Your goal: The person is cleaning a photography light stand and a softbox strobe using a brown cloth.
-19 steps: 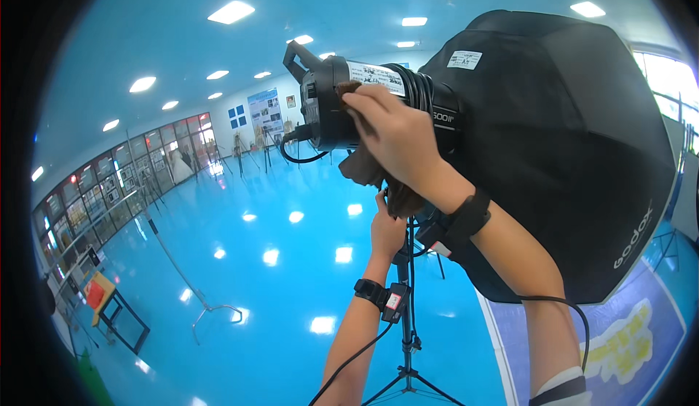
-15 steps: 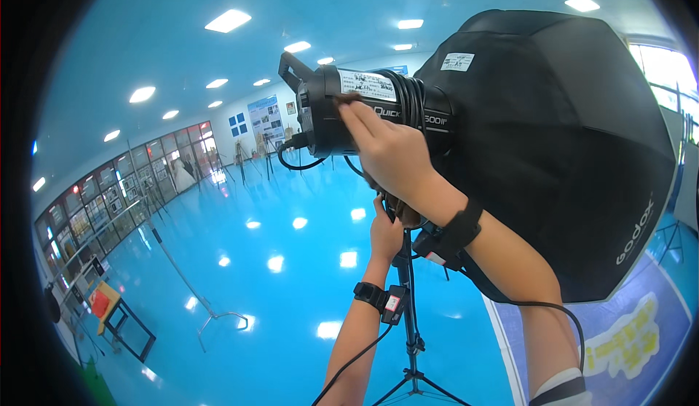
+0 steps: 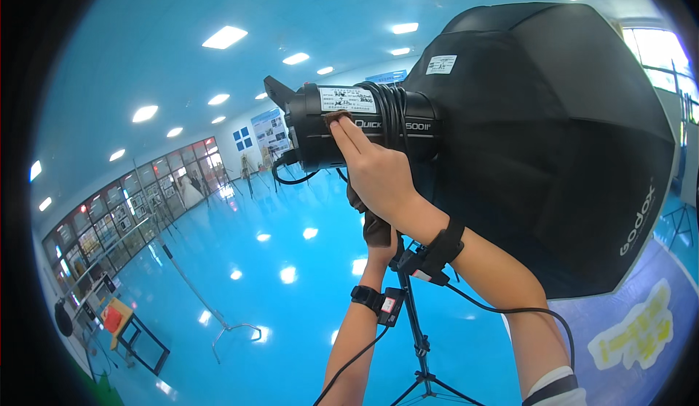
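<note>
A black studio flash (image 3: 309, 115), with a white label and a coil of black cable round its barrel, sits at head height. My right hand (image 3: 382, 176) presses a dark brown cloth (image 3: 336, 117) against its side with the fingertips, just below the label; more dark cloth hangs beneath the palm. Below the flash, my left hand (image 3: 382, 249) reaches up by the top of the stand; the cloth covers its fingers, so its grip is hidden. A large black octagonal softbox (image 3: 539, 151) is fitted on the flash's right end. The black light stand (image 3: 413, 326) carries both.
A wooden-topped stool (image 3: 127, 318) with a red item stands at lower left, near a metal stand (image 3: 191, 282). A blue-purple mat (image 3: 655, 333) lies at lower right. Cables run from both my wrists. Tripods (image 3: 246, 176) and glass-fronted panels line the far side.
My right hand and the cloth have shifted lower on the flash's side, below the label. The left hand has dropped slightly, and more cloth now covers it. The whole view has turned a little.
</note>
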The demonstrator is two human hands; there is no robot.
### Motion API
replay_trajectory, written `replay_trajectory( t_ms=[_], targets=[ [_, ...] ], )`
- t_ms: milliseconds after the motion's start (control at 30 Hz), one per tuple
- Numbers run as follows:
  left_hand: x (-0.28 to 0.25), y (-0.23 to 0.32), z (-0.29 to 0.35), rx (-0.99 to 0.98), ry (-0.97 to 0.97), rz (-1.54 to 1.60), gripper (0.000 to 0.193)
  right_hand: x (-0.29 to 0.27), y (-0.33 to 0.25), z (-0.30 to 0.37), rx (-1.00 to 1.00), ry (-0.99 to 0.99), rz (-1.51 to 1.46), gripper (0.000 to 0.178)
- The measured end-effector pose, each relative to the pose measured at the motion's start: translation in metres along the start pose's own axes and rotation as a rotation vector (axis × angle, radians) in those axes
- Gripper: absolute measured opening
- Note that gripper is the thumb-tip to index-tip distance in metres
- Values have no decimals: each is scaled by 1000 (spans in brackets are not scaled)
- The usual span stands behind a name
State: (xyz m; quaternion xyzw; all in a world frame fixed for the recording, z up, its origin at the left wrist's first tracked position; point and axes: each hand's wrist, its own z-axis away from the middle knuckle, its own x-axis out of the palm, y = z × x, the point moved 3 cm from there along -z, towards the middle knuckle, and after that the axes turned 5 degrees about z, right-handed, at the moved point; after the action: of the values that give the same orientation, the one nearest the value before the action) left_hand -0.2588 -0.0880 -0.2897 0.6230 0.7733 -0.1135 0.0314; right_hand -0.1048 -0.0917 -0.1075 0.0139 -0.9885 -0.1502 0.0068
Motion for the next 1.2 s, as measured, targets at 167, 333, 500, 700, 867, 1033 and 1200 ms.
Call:
replay_trajectory(
  t_ms=[167, 333, 500, 700, 867, 1033, 1200],
  targets=[
    [4, -1, -5, -581, -71, 522, 47, -15, 31, 18, 192, -46, -72, 43],
    [-6, 21, -24, -895, -108, 552, 36, -33, 93, 48, 419, 280, -229, 28],
    [-9, 21, -27, -854, -74, 578, 40, -21, 122, 53, 575, 251, -292, 26],
    [-11, 17, -25, -884, -129, 507, 48, -3, 85, 32, 478, 151, -294, 28],
    [-12, 18, -23, -888, -89, 574, 45, 0, 136, 7, 584, 138, -90, 20],
    [-7, 18, -22, -943, -161, 517, 42, 27, 185, -48, 581, -104, -7, 21],
    [-13, 21, -25, -929, -184, 485, 47, 59, 187, -65, 501, -557, -2, 27]
  ],
)
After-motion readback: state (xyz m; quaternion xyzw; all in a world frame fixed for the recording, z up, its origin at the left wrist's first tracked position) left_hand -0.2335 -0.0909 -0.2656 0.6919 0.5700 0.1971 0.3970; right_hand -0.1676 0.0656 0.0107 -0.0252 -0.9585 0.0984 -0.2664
